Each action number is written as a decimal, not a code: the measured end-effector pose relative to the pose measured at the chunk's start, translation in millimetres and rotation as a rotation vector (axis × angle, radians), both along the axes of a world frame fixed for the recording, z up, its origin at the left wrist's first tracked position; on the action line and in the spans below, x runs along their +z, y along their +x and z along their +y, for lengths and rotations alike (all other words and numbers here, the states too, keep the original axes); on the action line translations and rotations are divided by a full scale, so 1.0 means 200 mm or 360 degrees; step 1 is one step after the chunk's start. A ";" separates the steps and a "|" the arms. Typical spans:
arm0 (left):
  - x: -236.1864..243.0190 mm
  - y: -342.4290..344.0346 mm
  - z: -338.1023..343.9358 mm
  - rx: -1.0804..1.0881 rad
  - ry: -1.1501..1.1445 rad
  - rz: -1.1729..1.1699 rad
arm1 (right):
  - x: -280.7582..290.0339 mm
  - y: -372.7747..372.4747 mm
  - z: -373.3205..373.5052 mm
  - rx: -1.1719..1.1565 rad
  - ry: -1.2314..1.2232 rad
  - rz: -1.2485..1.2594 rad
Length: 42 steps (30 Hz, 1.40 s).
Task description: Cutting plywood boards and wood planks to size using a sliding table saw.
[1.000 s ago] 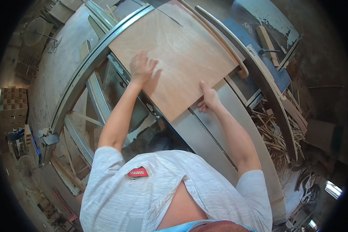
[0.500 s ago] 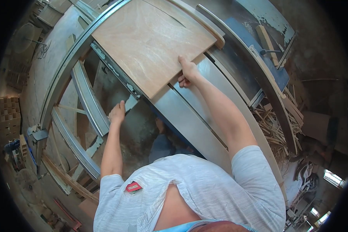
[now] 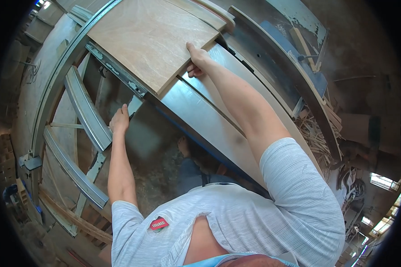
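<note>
A flat plywood board [image 3: 151, 38] lies on the far part of a metal machine table [image 3: 209, 115]. My right hand [image 3: 197, 60] grips its near right edge, the thumb on top and the fingers curled at the side and below. To the left, my left hand [image 3: 119, 120] is closed around a pale painted metal bar [image 3: 137, 106] of the side frame; part of the grip is hidden by the hand. Along the board's left side runs a metal rail with chipped paint [image 3: 116, 69]. A narrow dark slot runs through the tabletop from the board toward me.
Curved-looking metal rails [image 3: 87, 111] and wooden strips make up the frame on my left. A long fence-like bar [image 3: 285, 55] stands on the right, with a wooden block [image 3: 304, 49] beyond it. Thin wood offcuts [image 3: 318, 131] are heaped beside the machine.
The view has shifted, so most things sit farther up and left in the picture. The board and my right hand have slid slightly away from me; both grips look the same.
</note>
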<state>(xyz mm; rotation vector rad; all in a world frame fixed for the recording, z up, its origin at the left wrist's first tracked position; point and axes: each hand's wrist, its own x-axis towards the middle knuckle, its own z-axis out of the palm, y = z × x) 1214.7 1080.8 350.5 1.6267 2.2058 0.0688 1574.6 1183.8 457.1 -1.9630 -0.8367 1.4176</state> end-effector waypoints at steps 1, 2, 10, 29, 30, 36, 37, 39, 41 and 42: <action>0.00 0.00 0.00 0.0001 0.0018 0.0015 | -0.02 -0.02 0.00 0.0001 0.0002 0.0019; -0.01 0.00 -0.01 -0.0003 0.0020 0.0018 | -0.04 -0.03 -0.01 -0.0091 0.0019 0.0019; -0.02 -0.02 -0.03 -0.0016 0.0043 0.0066 | -0.23 -0.23 -0.08 -0.0524 0.0349 0.0224; 0.00 -0.04 0.01 -0.0126 -0.0032 0.0083 | -0.33 -0.26 -0.01 -0.0434 0.0391 -0.0512; 0.00 -0.04 0.01 -0.0131 -0.0045 0.0082 | -0.33 -0.25 0.00 -0.0456 0.0391 -0.0334; -0.01 -0.10 0.05 -0.0183 -0.0071 -0.0001 | -0.37 -0.23 0.01 -0.0424 0.0391 -0.0091; -0.01 -0.11 0.06 -0.0200 -0.0113 0.0003 | -0.36 -0.23 0.01 -0.0409 0.0422 -0.0116; -0.01 -0.13 0.08 -0.0216 -0.0143 -0.0049 | -0.34 -0.25 0.01 -0.0397 0.0426 -0.0173; 0.01 -0.16 0.11 -0.0254 -0.0254 -0.0125 | -0.31 -0.27 0.02 -0.0386 0.0391 -0.0195; 0.02 -0.18 0.13 -0.0244 -0.0318 -0.0175 | -0.29 -0.28 0.02 -0.0435 0.0337 -0.0247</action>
